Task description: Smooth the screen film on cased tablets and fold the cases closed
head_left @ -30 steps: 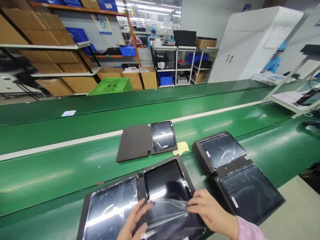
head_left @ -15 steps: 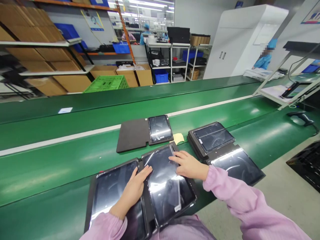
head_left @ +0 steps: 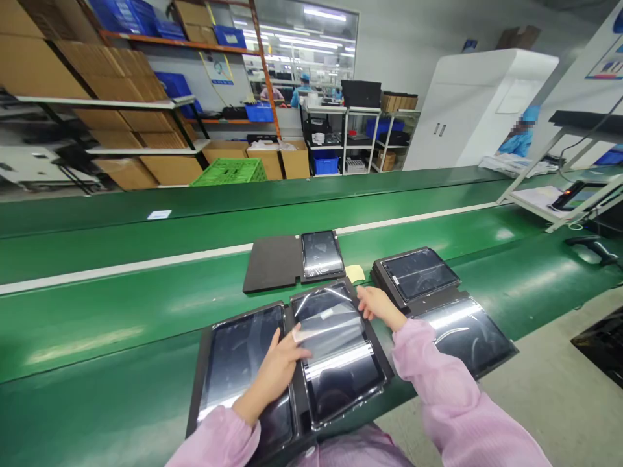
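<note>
Head view: clear film (head_left: 321,337) is seen across the upper part of the near screen (head_left: 338,392), seated in the right half of a dark double tray (head_left: 200,376) on the green tabletop (head_left: 107,402). White label (head_left: 327,314) is now seen high on that screen; half a second ago it was seen at the lower end, film lying flat. Left hand (head_left: 278,366) is now extended farther over the screen's left edge, fingers spread; whether film is held in its grip can't be told (blur). Right hand (head_left: 376,303) has been shifted off the screen face to the upper right edge, fingers curled; its grip can't be read either. Beyond, stacked trays (head_left: 440,299) at right, smaller screen (head_left: 322,255) and yellow note (head_left: 355,273) are left as they were.
</note>
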The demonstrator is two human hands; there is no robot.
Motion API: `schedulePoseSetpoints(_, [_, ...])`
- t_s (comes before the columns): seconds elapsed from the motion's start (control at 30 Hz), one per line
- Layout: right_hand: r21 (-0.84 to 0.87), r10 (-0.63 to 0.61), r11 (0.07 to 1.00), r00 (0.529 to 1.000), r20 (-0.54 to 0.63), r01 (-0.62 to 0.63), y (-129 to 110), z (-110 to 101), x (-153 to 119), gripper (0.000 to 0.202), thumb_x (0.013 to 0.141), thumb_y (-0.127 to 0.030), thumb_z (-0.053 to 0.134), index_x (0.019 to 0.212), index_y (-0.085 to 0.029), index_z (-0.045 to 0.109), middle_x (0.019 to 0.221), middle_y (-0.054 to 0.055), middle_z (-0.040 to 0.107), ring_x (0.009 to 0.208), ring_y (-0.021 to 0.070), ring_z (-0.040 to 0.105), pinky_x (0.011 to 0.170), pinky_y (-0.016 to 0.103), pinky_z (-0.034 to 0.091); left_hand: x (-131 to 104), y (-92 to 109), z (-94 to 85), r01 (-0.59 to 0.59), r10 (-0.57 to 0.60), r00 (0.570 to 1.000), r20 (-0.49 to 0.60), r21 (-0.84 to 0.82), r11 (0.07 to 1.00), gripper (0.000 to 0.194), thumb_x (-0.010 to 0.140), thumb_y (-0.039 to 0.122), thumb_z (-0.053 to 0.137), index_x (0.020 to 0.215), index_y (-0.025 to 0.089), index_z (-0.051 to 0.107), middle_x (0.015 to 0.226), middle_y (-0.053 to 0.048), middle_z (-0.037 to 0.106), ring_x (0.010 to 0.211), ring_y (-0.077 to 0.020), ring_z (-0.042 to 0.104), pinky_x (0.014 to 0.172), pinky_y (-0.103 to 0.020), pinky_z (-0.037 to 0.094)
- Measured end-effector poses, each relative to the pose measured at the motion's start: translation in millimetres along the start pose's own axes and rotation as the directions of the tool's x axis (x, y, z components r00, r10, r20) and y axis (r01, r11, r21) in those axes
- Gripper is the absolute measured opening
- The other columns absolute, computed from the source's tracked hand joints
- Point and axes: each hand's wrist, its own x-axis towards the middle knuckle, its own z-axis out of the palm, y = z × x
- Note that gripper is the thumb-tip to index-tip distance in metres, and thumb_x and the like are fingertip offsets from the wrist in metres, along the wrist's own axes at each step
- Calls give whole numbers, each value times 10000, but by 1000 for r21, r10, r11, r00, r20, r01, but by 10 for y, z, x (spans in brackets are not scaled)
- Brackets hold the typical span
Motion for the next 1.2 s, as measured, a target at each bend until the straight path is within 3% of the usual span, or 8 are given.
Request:
schedulePoseSetpoints(0.23, [-1, 82, 996, 983, -163, -84, -3, 267, -257, 278, 669, -322, 719, 714, -161, 497, 800, 136, 611, 974, 373, 554, 843, 450, 379, -444, 305, 449, -102, 110, 990, -83, 92, 990, 411, 726, 16, 350, 919, 243, 634, 1485, -16, 242, 1404, -265, 110, 1095, -645, 127])
schedulePoseSetpoints(0.4, [365, -41, 931, 999, 20, 31, -52, 334, -380, 337, 714, -420, 600, 912, -161, 515, 893, 78, 639, 853, 247, 619, 754, 337, 476, -404, 289, 271, -15, 10, 1000, -21, -214, 977, 366, 656, 26, 393, 874, 215, 619, 1456, -20, 321, 1401, -202, 165, 1151, -549, 89])
schedulePoseSetpoints(0.5, [523, -77, 852, 994, 71, 28, -112, 358, -460, 527, 691, -476, 613, 1067, -152, 435, 933, 96, 640, 818, 241, 636, 736, 346, 501, -460, 151, 164, 33, -95, 987, -130, -419, 908, 328, 688, 85, 398, 884, 227, 620, 1392, -23, 429, 1380, -164, 240, 1168, -496, 108])
schedulePoseSetpoints(0.6, [662, -111, 750, 989, 94, 21, -202, 407, -530, 609, 684, -450, 663, 1140, -147, 394, 925, 98, 645, 797, 249, 645, 728, 358, 505, -634, -141, 133, 104, -283, 906, -314, -483, 869, 280, 732, 175, 384, 847, 227, 634, 1348, -34, 481, 1363, -192, 284, 1166, -510, 82])
schedulePoseSetpoints(0.73, [798, -175, 601, 981, 87, 37, -415, 683, -624, 486, 690, -395, 715, 1033, -150, 472, 938, 101, 642, 849, 264, 635, 731, 345, 496, -900, -628, 149, 176, -553, 703, -446, -644, 744, 322, 697, 386, 456, 868, 194, 651, 1315, -100, 506, 1333, -271, 331, 1153, -504, 163])
schedulePoseSetpoints(0.83, [680, -169, 725, 985, 20, 110, -602, 1085, -637, 409, 742, -436, 591, 1006, -159, 445, 961, 102, 625, 853, 251, 626, 731, 341, 495, -990, -873, 212, 122, -674, 617, -406, -797, 591, 462, 651, 484, 506, 968, 166, 618, 1365, -121, 447, 1321, -280, 347, 1155, -473, 191])
schedulePoseSetpoints(0.97, [402, -144, 905, 989, -14, 137, -721, 1519, -510, 260, 724, -396, 494, 862, -180, 448, 859, 86, 599, 829, 260, 597, 748, 368, 465, -965, -989, 372, -42, -707, 602, -371, -899, 436, 598, 637, 528, 570, 1103, 155, 539, 1424, -126, 363, 1354, -260, 293, 1168, -425, 169])
schedulePoseSetpoints(1.2, [173, -96, 980, 994, -52, 103, -694, 1693, -304, 253, 596, -332, 628, 649, -222, 407, 690, 43, 502, 803, 300, 550, 798, 417, 377, -989, -965, 375, -204, -689, 583, -429, -899, 387, 628, 651, 556, 638, 1145, 181, 542, 1368, -115, 445, 1327, -257, 343, 1145, -345, 266])
